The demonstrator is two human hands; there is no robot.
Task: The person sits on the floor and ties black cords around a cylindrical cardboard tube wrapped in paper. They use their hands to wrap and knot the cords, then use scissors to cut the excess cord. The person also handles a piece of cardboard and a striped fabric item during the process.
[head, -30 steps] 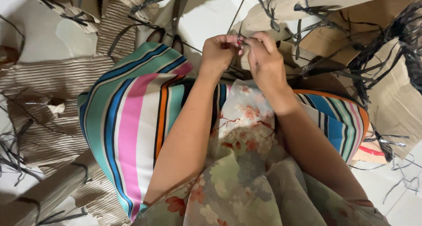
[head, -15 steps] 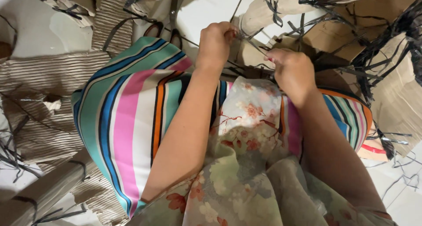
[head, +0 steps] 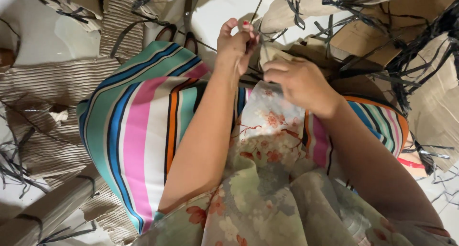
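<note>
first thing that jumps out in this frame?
The striped cloth in pink, teal, blue and orange, spread across the person's lap at centre left. Just above it, the left hand and right hand pinch thin black strands at top centre, with corrugated cardboard pieces and loose black strips scattered around.

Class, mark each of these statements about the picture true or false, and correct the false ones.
1. The left hand pinches a thin dark strip. True.
2. The right hand lies flat on the floor. False: it is raised, fingers curled, close to the left hand.
3. A striped cushion lies under the forearms. True.
4. The corrugated cardboard is bright blue. False: it is brown.
</note>
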